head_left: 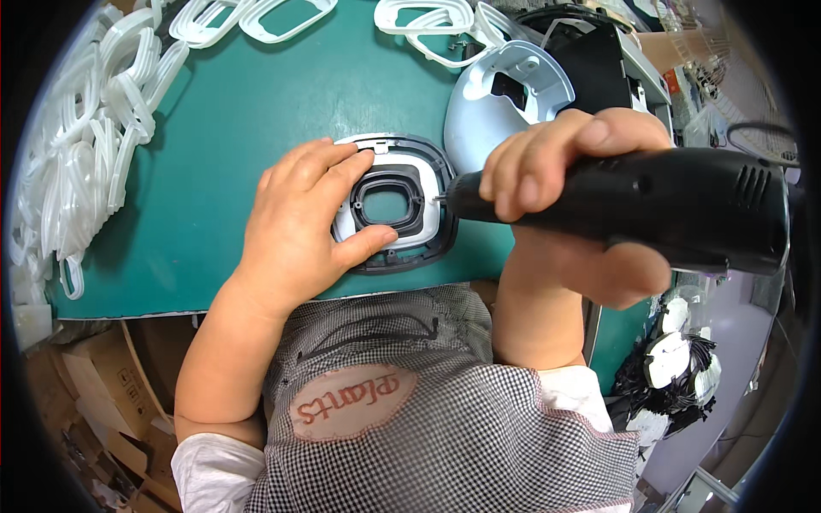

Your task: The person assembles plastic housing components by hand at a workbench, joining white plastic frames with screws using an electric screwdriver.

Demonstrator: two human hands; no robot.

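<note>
So, closest in is a black-and-white checked fabric apron (479, 427), right up by the near edge of the green work surface (205, 111). Below that edge on the left are some brown cardboard boxes (111, 376).

The flat, rounded black-and-white plastic frame (416, 224) lies on the surface a bit in from the near edge. The left hand (299, 205) is over its left side, thumb and fingers spread apart and resting on it, I'd guess so it can't twist or slide. The right hand (556, 154) has its fingers clamped around a chunky black plastic handheld power tool (667, 209). That's held almost sideways, tip at the frame's right side, probably so the middle opening isn't blocked. Can't tell if the tip actually touches.

Near right, past the surface's side edge, there's a bunch of black wires with white discs (669, 359).

Just beyond the tool sits a pale blue curved plastic shell (475, 128), which looks like the tightest spot for the right hand. Far left of the frame is open green, bounded by a heap of translucent white plastic rings (103, 162) on the left and loose white oval plastic rings (272, 38) along the far side.
</note>
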